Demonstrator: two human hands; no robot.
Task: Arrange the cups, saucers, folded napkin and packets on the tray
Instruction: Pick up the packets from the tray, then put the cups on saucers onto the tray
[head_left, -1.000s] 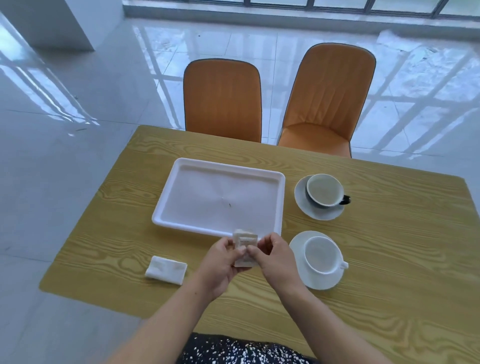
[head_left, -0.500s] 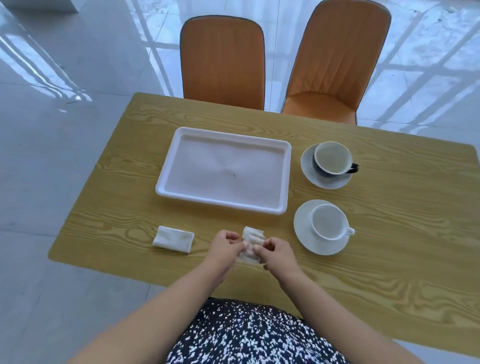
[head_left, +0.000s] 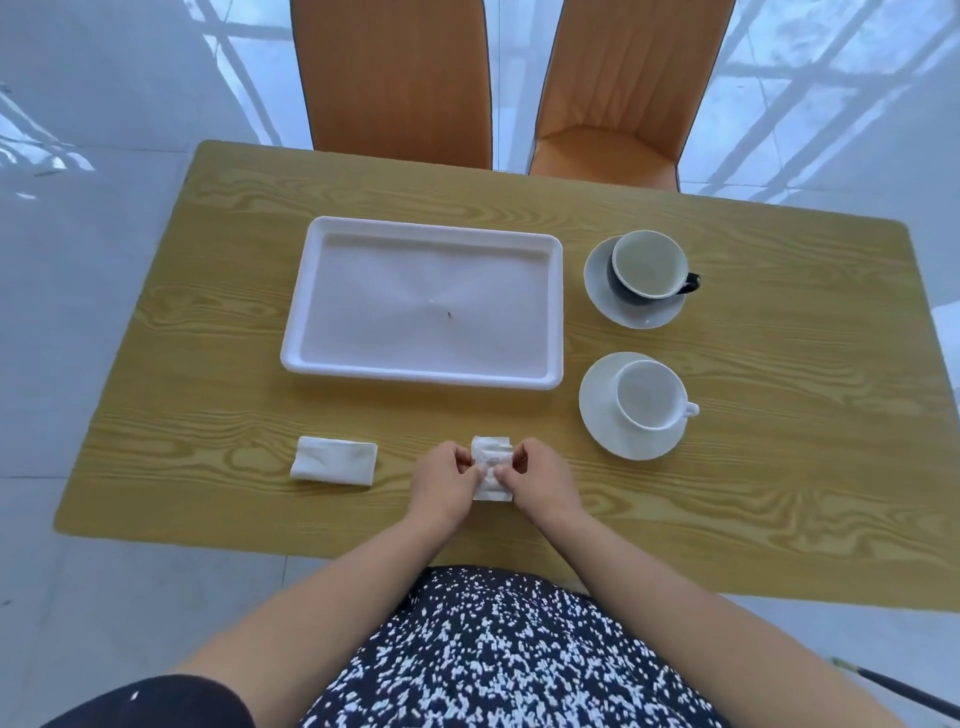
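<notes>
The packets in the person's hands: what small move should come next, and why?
Probably carry the packets forward and lay them in the tray. The left hand and right hand both pinch them, and the tray just beyond holds nothing yet.

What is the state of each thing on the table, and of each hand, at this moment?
tray: flat, nothing in it.
dark cup: upright on saucer, empty.
white cup: upright on saucer, empty.
napkin: folded, untouched.
packets: pinched between both hands.
left hand: pinches packets.
right hand: pinches packets.
</notes>
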